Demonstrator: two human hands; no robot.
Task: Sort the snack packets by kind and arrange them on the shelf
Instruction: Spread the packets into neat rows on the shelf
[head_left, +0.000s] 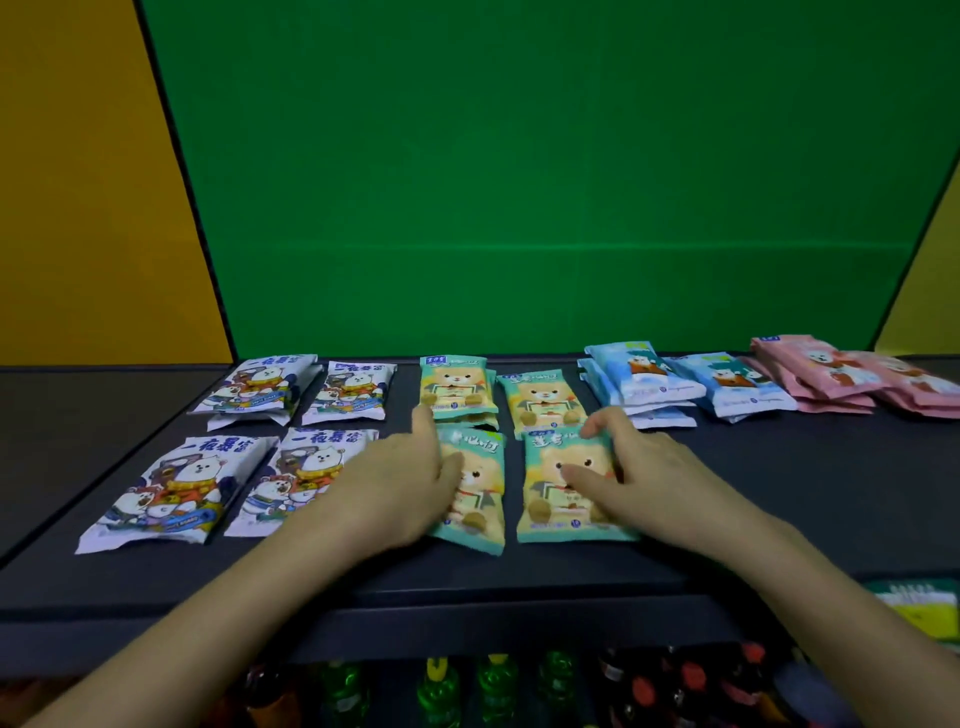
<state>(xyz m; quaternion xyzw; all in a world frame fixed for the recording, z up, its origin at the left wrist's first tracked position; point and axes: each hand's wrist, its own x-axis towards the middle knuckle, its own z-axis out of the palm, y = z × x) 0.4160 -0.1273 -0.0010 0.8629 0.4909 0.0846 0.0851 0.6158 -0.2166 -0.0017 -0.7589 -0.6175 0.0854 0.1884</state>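
Note:
Snack packets lie in groups on the dark shelf (779, 493). White packets with bear cartoons (171, 493) form a block of several at the left. Green-and-yellow bear packets fill the middle. My left hand (405, 483) rests on the left side of the front-left green packet (478, 499), thumb on its face. My right hand (639, 478) lies on the front-right green packet (556, 488), fingers spread across its right part. Two more green packets (457, 387) sit behind. Light blue packets (644, 379) and pink packets (831, 371) lie at the right.
A green back wall (519, 182) closes the shelf behind, with yellow side panels (78, 182). Below the shelf's front edge stand bottles with green and red caps (498, 686). A green-and-yellow package (924, 608) pokes in at the lower right.

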